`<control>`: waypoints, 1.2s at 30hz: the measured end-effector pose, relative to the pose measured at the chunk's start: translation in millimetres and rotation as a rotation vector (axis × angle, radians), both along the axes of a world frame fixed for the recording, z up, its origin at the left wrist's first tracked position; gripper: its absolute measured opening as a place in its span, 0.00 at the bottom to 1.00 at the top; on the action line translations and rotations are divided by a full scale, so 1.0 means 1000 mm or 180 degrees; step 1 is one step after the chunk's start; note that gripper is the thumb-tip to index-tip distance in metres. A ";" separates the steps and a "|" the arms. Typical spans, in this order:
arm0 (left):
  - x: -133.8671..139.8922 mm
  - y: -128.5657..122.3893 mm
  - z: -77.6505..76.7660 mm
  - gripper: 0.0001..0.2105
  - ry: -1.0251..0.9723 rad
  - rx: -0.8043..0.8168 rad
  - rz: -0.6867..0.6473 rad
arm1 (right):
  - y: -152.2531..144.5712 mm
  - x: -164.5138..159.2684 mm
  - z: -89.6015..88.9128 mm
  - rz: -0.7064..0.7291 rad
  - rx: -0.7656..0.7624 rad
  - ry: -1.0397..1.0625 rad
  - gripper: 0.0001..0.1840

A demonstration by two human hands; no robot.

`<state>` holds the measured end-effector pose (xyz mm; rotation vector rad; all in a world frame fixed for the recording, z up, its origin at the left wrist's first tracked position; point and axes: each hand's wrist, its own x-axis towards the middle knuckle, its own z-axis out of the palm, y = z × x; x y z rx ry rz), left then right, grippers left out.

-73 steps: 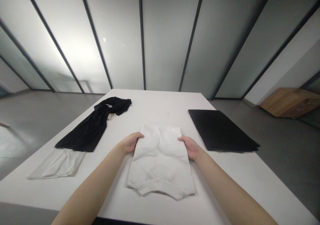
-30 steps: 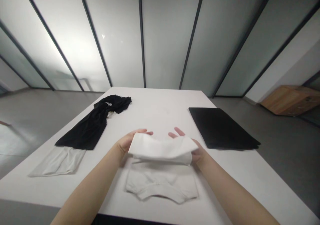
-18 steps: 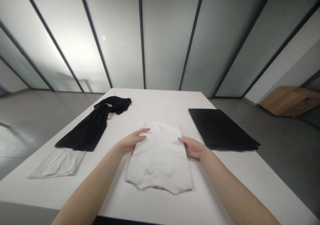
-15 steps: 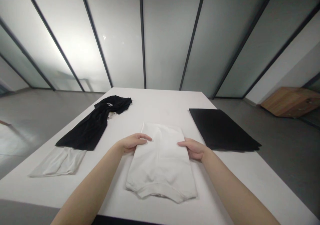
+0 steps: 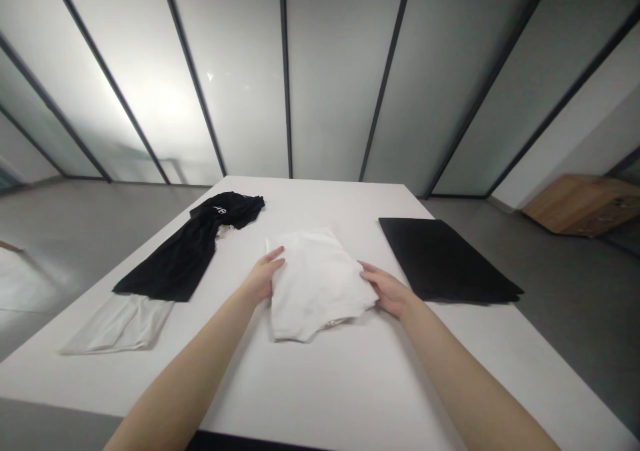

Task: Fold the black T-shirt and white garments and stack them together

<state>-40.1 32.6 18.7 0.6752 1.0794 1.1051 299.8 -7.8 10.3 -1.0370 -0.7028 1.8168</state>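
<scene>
A folded white T-shirt point(image 5: 320, 281) lies in the middle of the table, turned at an angle, its neckline edge facing me and slightly to the right. My left hand point(image 5: 261, 276) grips its left edge, with the thumb and a finger showing on top of the cloth. At the right edge, my right hand point(image 5: 387, 288) is closed on the cloth, and some of its fingertips are hidden by the fabric.
On the left of the white table point(image 5: 320, 397) lies a rumpled black garment point(image 5: 175, 254) with white print, partly over a white cloth point(image 5: 120, 324). A flat black folded board or cloth point(image 5: 445, 261) rests on the right. A wooden cabinet point(image 5: 580, 204) stands beyond.
The white T-shirt has moved away from me and turned counterclockwise, its right side swinging farther off. Both hands have shifted along with it, the left one slightly forward.
</scene>
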 end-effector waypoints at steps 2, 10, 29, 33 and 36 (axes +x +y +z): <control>0.000 0.000 -0.002 0.35 -0.0018 0.0095 0.0024 | 0.000 0.002 0.000 -0.0226 -0.0183 0.0048 0.23; -0.001 0.002 -0.005 0.30 -0.0064 0.0028 -0.0079 | 0.000 0.011 0.000 -0.0042 -0.0215 0.0024 0.18; 0.012 -0.025 0.006 0.25 -0.0253 0.0037 -0.1607 | 0.008 -0.022 -0.007 -0.0675 0.0149 0.0643 0.25; 0.013 -0.037 0.010 0.26 -0.0101 -0.0096 -0.2353 | 0.002 -0.017 0.002 -0.0329 -0.0143 0.0579 0.25; 0.009 -0.045 0.020 0.31 -0.0067 -0.0206 -0.3042 | -0.005 -0.015 0.003 0.0135 -0.0672 0.0489 0.23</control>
